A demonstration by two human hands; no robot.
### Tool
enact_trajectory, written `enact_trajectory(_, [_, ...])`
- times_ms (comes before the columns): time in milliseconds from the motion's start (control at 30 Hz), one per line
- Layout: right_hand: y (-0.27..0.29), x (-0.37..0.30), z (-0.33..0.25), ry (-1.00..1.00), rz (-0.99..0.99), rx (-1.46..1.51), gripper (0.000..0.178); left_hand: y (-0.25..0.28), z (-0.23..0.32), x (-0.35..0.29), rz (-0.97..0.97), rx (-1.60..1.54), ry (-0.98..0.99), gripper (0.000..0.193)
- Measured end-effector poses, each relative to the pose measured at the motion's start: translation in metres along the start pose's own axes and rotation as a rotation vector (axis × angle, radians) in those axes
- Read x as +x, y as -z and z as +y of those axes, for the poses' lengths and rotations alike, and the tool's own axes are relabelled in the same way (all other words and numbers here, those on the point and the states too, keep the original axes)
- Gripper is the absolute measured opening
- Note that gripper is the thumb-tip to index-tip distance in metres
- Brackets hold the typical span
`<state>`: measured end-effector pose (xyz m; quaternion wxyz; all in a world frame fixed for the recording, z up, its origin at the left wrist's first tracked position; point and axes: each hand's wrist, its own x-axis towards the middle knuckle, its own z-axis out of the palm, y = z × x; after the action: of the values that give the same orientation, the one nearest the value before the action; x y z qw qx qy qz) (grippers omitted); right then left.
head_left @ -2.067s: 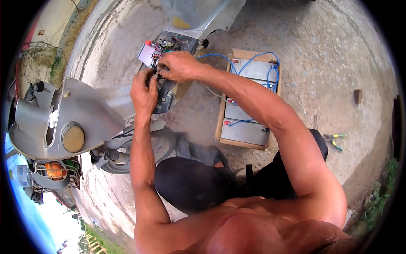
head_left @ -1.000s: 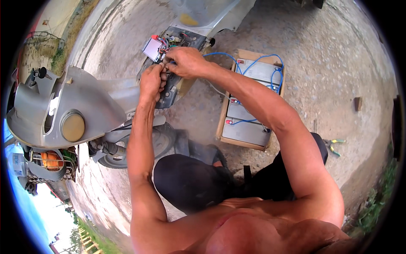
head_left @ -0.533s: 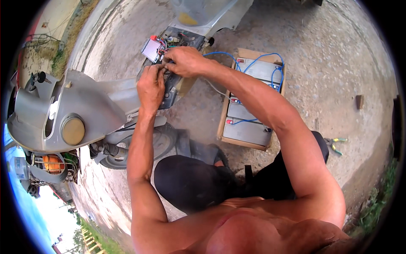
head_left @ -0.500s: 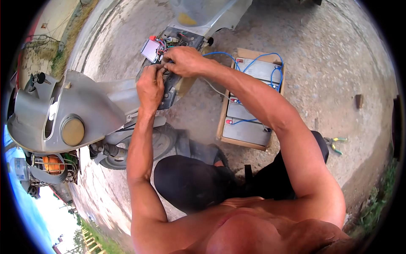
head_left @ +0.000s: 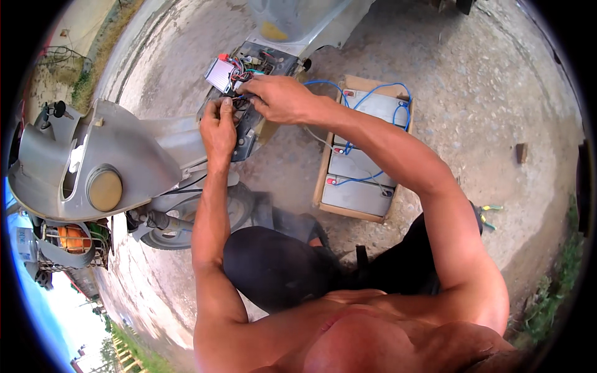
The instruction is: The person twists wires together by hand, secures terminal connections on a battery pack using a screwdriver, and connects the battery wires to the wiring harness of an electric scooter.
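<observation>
Over the opened floor compartment (head_left: pixel 245 148) of a grey scooter (head_left: pixel 134 146), both my hands work close together among the wiring. My left hand (head_left: pixel 217 132) is closed, thumb and fingers pinching a thin wire at the near side. Just to its right, my right hand (head_left: pixel 281 99) reaches across from the right with its fingers pinched on a wire as well; the fingertips partly hide it. Beyond them lies a tangle of coloured wires (head_left: pixel 239 71) with connectors, beside a silver finned controller box (head_left: pixel 220 74).
A cardboard box (head_left: pixel 319 186) holding several grey batteries (head_left: pixel 357 198) stands right of the scooter, under my right forearm. Blue cables (head_left: pixel 373 93) loop over it toward the scooter. Yellow-green-handled pliers (head_left: pixel 489 216) and a brown block (head_left: pixel 521 153) lie on the rough concrete.
My fingertips, nearly touching before, are now slightly apart, showing a bit of wire between them. The right hand has turned and its fingers have straightened a little. The whole view has shifted slightly.
</observation>
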<state>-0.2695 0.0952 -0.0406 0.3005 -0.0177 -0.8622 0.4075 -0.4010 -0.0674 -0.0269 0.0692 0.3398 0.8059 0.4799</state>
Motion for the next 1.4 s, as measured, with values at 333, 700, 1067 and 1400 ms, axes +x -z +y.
enact_trajectory(333, [0.021,-0.067,-0.032,0.068,-0.234,-0.155,0.039,-0.009,-0.008,-0.006,0.046,-0.009,-0.079,0.027])
enact_trajectory(700, [0.032,-0.059,-0.035,-0.051,-0.288,0.131,0.029,-0.015,0.013,-0.007,0.089,0.429,-0.609,0.021])
enact_trajectory(1067, [0.060,-0.044,-0.008,-0.084,-0.051,-0.178,0.032,-0.021,0.038,0.001,-0.098,0.595,-0.674,0.027])
enact_trajectory(1400, [0.065,-0.051,0.013,-0.193,-0.090,-0.265,0.026,-0.014,0.016,0.002,-0.076,0.469,-0.574,0.014])
